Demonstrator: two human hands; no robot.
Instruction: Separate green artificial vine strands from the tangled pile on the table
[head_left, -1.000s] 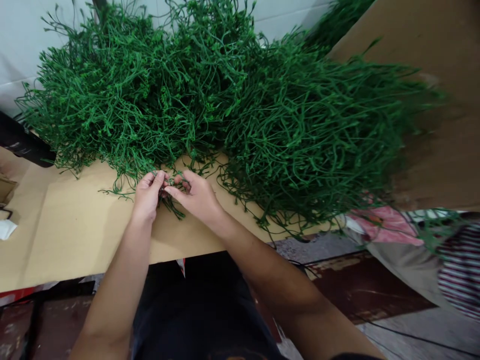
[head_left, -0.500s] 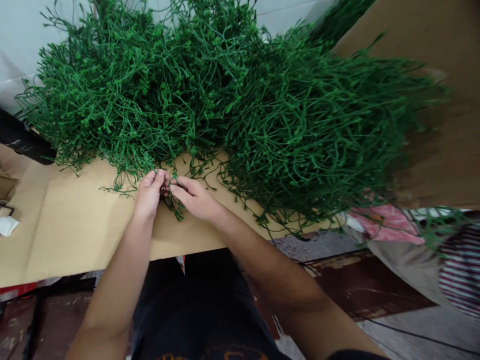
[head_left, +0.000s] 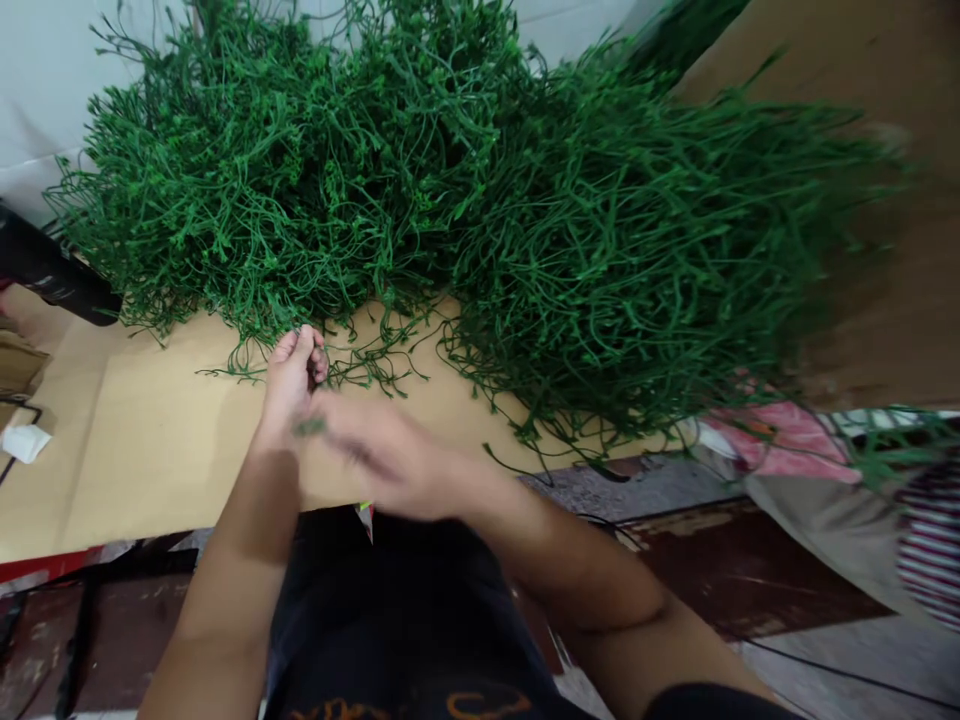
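R hand (head_left: 394,455) is nearest, blurred, w/ a green bit (head_left: 309,427) at its fingertips, can't tell if gripped; just beyond, L hand (head_left: 289,375) is closed, thumb on curled fingers, contents hidden, so prob. best to pinch lightly & work clear of the loose stems (head_left: 384,365) just R of it. Past both hands sits the green pile (head_left: 277,190); far R, cardboard (head_left: 892,310), box or not unclear, insides unseen; far L, black cylinder (head_left: 56,268), ditto.
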